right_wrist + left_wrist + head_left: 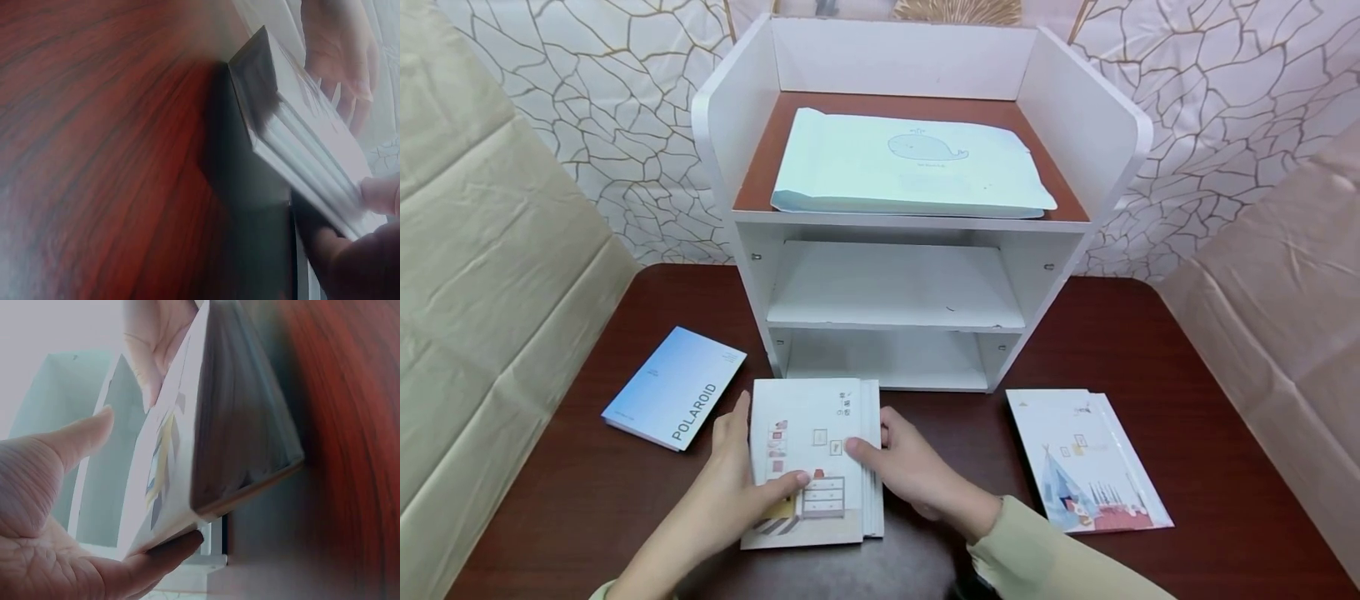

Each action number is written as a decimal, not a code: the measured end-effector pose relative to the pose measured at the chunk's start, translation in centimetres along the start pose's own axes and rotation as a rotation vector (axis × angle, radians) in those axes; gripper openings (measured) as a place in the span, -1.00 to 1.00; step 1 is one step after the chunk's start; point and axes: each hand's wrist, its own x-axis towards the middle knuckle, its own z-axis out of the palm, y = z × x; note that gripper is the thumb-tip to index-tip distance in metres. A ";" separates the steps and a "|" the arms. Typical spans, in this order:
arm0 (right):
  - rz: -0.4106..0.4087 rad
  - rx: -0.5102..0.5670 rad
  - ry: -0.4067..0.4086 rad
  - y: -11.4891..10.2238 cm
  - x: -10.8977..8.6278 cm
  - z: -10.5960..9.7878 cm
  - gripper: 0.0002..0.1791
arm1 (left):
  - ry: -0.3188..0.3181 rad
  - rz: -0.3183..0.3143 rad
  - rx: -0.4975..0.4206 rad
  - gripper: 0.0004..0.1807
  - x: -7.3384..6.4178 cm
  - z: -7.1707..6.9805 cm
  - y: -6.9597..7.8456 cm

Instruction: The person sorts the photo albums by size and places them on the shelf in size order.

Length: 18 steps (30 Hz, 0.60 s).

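Note:
A thick white book [805,417] with a printed dresser and picture frames on its cover is held raised over the table, tilted in both wrist views. My right hand [917,462] grips its right edge, thumb on the cover and fingers underneath. Along that edge, stepped white layers [312,147] show. My left hand [730,483] is at the opposite edge. In the left wrist view its fingers [156,565] lie straight along the edge, while the thumb [78,437] stands off the cover.
A white three-level shelf [895,287] stands at the back, with a pale whale-print packet [910,167] on top. A blue POLAROID book [677,387] lies on the dark table [580,500] at left. Another white illustrated book [1086,467] lies at right.

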 end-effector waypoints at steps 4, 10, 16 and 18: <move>-0.050 -0.034 0.031 -0.3 -0.4 -0.5 -0.58 | 0.024 0.018 -0.015 0.33 0.0 0.4 0.4; -0.098 -0.060 0.070 -0.5 -0.7 -1.0 -0.58 | 0.052 0.054 -0.062 0.22 0.0 0.8 0.5; -0.164 -0.088 0.106 -1.4 -1.0 -1.5 -0.57 | 0.049 0.073 -0.246 0.00 0.3 1.4 0.4; -0.192 -0.056 0.114 -1.9 -1.1 -1.7 -0.56 | 0.053 0.076 -0.261 -0.15 0.3 1.7 0.3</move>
